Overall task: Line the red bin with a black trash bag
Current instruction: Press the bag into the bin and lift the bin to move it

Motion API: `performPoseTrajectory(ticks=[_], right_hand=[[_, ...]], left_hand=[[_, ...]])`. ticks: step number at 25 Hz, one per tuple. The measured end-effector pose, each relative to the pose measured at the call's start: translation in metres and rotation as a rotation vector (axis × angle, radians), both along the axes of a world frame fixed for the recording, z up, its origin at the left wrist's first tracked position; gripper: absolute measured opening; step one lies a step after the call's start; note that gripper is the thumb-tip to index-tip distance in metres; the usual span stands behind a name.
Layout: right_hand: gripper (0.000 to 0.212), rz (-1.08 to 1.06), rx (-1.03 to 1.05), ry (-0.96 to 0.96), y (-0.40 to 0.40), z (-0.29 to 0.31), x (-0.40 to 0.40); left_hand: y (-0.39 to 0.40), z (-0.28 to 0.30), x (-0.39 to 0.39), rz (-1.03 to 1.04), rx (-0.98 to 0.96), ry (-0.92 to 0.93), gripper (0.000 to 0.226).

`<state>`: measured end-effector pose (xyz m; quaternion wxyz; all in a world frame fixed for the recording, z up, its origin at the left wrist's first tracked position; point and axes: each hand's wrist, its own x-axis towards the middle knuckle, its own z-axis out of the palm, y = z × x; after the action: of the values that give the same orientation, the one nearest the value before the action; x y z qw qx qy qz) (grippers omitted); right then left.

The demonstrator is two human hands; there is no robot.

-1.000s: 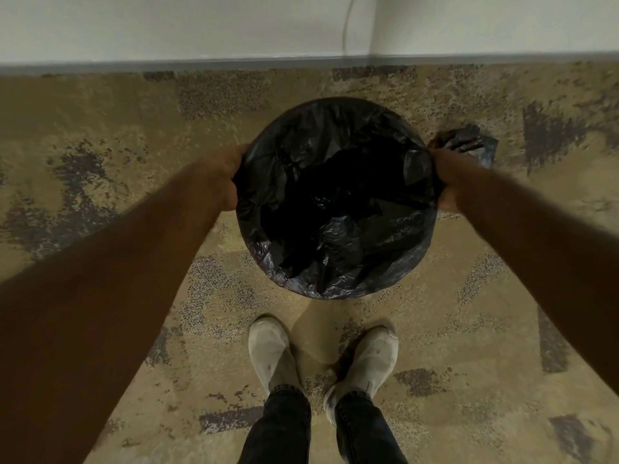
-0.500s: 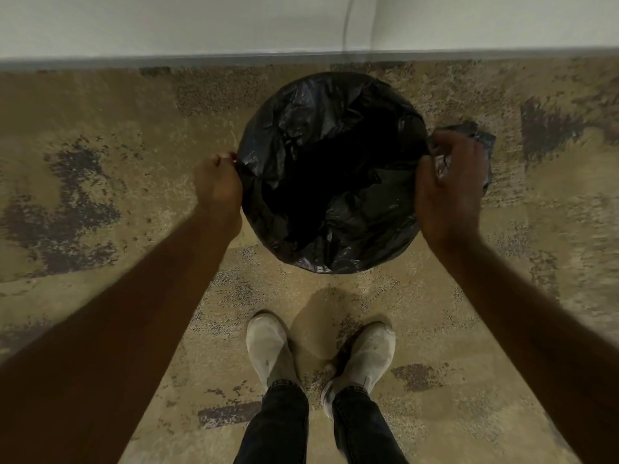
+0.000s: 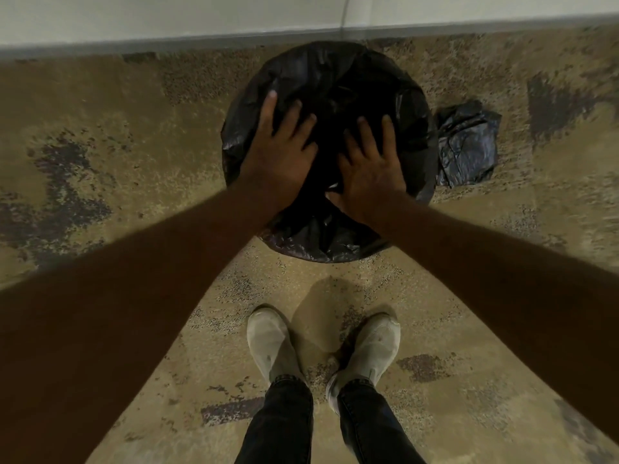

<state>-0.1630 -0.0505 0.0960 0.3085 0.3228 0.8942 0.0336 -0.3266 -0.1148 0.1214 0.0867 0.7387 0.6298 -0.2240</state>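
A black trash bag (image 3: 338, 72) covers the round bin on the carpet in front of me, draped over its rim all the way round. No red of the bin shows. My left hand (image 3: 279, 152) lies flat over the left half of the bin's mouth, fingers spread and pointing away from me. My right hand (image 3: 370, 165) lies flat beside it over the right half, fingers apart too. Both palms face down onto the bag inside the opening and neither hand grips anything.
A crumpled black bag (image 3: 467, 145) lies on the carpet just right of the bin. A white wall with a grey baseboard (image 3: 167, 45) runs close behind the bin. My two feet in pale shoes (image 3: 271, 343) stand just short of the bin.
Both hands have let go of the bag's edge at the sides of the rim and moved inward over the bin's mouth, now flat with fingers spread.
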Motion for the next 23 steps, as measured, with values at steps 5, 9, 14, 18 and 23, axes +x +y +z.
performPoseTrajectory(ticks=[5, 9, 14, 18, 23], right_hand=[[0.116, 0.052, 0.045, -0.175, 0.016, -0.002, 0.02], [0.119, 0.095, 0.051, -0.266, 0.023, 0.0, 0.021], [0.111, 0.156, 0.088, -0.376, 0.026, 0.004, 0.021], [0.103, 0.138, 0.029, -0.161, 0.021, 0.019, 0.019], [0.044, -0.343, 0.014, 0.716, -0.016, 0.058, 0.04]], left_hand=[[0.007, 0.001, -0.023, -0.012, -0.154, 0.345, 0.1], [0.006, 0.0, -0.02, -0.022, -0.211, 0.423, 0.101], [0.008, 0.0, -0.023, -0.013, -0.288, 0.477, 0.096], [0.004, 0.012, -0.022, -0.072, 0.011, 0.151, 0.074], [-0.039, 0.03, 0.014, 0.48, 0.429, -0.264, 0.059]])
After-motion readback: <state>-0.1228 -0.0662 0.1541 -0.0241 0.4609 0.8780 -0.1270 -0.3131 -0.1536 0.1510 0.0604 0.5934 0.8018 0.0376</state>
